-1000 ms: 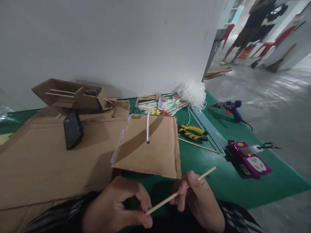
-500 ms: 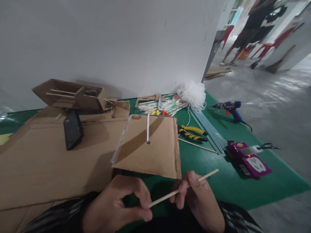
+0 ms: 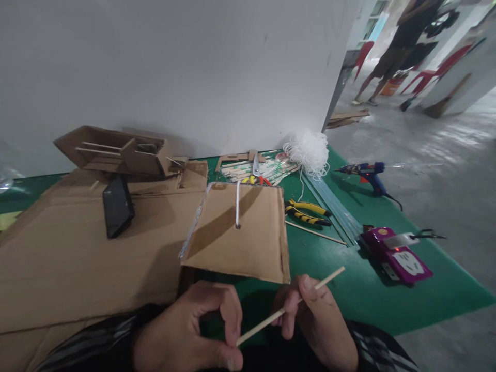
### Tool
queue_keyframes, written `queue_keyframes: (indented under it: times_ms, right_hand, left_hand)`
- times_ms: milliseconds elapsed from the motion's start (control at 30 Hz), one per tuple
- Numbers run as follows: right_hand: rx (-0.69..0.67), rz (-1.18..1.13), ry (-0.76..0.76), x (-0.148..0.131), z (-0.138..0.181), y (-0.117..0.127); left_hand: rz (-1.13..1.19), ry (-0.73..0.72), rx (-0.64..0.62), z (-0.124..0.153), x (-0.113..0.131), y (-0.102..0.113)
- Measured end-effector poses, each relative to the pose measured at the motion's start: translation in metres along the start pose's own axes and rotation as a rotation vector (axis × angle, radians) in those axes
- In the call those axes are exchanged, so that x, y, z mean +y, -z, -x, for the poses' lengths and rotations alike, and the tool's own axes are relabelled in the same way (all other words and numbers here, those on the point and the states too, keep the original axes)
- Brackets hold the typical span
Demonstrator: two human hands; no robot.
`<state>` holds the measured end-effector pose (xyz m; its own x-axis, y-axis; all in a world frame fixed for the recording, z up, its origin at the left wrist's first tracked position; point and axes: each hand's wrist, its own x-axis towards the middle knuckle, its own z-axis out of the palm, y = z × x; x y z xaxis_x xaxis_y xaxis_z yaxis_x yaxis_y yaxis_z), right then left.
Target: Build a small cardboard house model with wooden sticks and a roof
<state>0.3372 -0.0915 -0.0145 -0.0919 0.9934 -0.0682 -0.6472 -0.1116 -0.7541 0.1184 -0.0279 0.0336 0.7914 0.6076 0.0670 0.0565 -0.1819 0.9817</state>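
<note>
Both my hands hold one thin wooden stick (image 3: 263,324), slanting up to the right. My left hand (image 3: 194,328) pinches its lower left end between thumb and forefinger. Closer to the upper end, my right hand (image 3: 313,315) grips it with thumb and fingers, and the tip sticks out past them. Just beyond my hands stands a cardboard box (image 3: 240,237) with a white cord (image 3: 237,204) coming out of a hole in its top face. To the right of the box lie yellow-and-black pliers (image 3: 308,212) and another thin stick (image 3: 315,232).
Behind the box are scissors (image 3: 256,168), a pile of sticks (image 3: 271,168) and white string (image 3: 308,152). Clear glue sticks (image 3: 333,206), a glue gun (image 3: 364,173) and a purple power strip (image 3: 397,256) lie right. Left are a phone (image 3: 117,206) and a cardboard model (image 3: 116,152).
The stick's lower end has dipped slightly in my left hand, and its upper tip has shifted a little to the left. My hands have otherwise barely moved.
</note>
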Motion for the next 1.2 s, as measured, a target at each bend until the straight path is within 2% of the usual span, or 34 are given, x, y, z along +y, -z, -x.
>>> queue_keyframes:
  times_ms: [300, 400, 533, 867, 967, 1200]
  right_hand:
    - [0.012, 0.006, 0.012, 0.0003, -0.0006, -0.0005]
    - [0.028, 0.017, 0.032, -0.0008, -0.0017, -0.0012]
    - [0.04, 0.028, 0.038, -0.0021, -0.0026, -0.0017]
    - [0.023, 0.047, 0.033, 0.0, 0.0004, 0.0]
    - [0.028, 0.091, 0.043, -0.0013, 0.0003, -0.0012]
    - [0.079, 0.12, 0.038, -0.0023, 0.0002, -0.0027]
  left_hand:
    - [-0.073, 0.064, 0.014, 0.0026, -0.0022, 0.0]
    - [0.026, 0.121, 0.045, 0.0031, -0.0045, 0.0003]
    - [0.199, 0.219, 0.017, 0.0026, -0.0052, 0.0014]
    - [0.212, 0.33, 0.028, 0.0017, -0.0012, 0.0014]
    - [0.137, 0.311, 0.023, 0.0019, -0.001, 0.0027]
    - [-0.045, 0.166, 0.088, 0.0017, 0.0039, 0.003]
